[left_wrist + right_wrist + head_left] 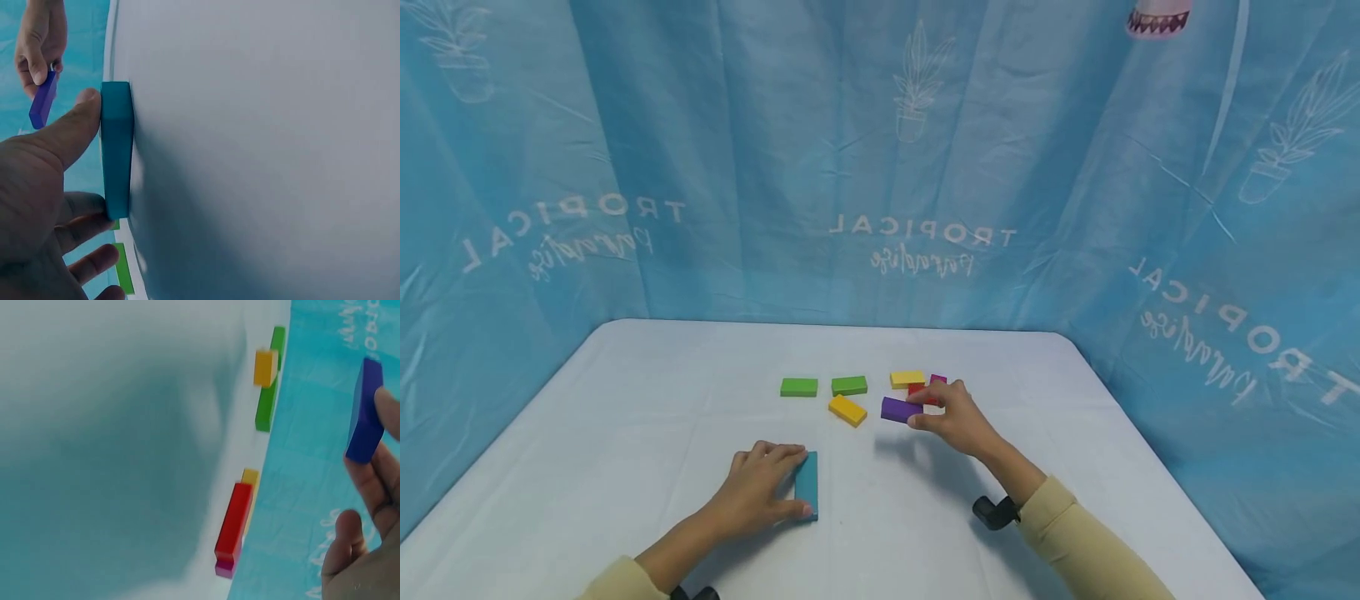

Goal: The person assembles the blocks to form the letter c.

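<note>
Head view: held only by one end in the right hand [958, 421] above the table [647, 408], the purple block [895, 410] could be tipped loose; the teal block [807, 479], farther from the far edge, is pinched by the left hand [756, 487].

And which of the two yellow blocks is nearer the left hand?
The orange-yellow block, lying askew on the near side of the two green blocks, is nearer the left hand; the paler yellow block lies farther off, by the red block.
</note>
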### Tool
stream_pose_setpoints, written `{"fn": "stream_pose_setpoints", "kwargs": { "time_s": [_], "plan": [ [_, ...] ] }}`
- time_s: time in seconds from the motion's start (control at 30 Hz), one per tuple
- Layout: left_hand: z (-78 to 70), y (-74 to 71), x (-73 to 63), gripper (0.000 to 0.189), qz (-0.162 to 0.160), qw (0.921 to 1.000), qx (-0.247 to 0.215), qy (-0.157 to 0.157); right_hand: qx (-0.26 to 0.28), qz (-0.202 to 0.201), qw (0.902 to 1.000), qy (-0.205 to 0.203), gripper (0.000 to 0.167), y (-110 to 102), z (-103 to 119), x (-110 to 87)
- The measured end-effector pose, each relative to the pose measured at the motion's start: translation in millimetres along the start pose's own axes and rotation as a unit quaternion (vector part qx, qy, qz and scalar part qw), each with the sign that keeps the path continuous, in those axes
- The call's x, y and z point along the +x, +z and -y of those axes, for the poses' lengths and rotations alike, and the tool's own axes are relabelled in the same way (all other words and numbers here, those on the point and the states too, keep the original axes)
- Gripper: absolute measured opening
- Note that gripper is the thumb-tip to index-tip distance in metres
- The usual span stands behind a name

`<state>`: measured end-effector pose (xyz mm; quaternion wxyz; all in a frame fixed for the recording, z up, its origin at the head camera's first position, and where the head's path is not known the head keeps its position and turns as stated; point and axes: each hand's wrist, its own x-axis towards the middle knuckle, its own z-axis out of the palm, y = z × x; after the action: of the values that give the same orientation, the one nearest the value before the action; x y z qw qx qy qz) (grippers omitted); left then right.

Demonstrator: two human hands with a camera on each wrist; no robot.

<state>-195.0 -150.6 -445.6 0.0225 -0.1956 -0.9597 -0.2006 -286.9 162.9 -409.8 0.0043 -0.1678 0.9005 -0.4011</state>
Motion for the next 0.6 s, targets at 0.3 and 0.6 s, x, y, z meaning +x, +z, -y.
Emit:
{"fn": "stream_pose_setpoints", "kwargs": {
  "time_s": [0.3,0.6],
  "plan": [
    [-6.7,1.4,-5.9,0.077,-0.014,0.9998,0.004,-0.010,0.022,-0.037,0.9982,0.041,0.027,9.4,9.0,-29.4],
    [-7.3,3.6,-7.7,0.077,-0.016,0.9997,0.005,-0.018,0.052,-0.034,0.9961,0.063,0.029,25.2,19.2,-55.7]
  ]
}}
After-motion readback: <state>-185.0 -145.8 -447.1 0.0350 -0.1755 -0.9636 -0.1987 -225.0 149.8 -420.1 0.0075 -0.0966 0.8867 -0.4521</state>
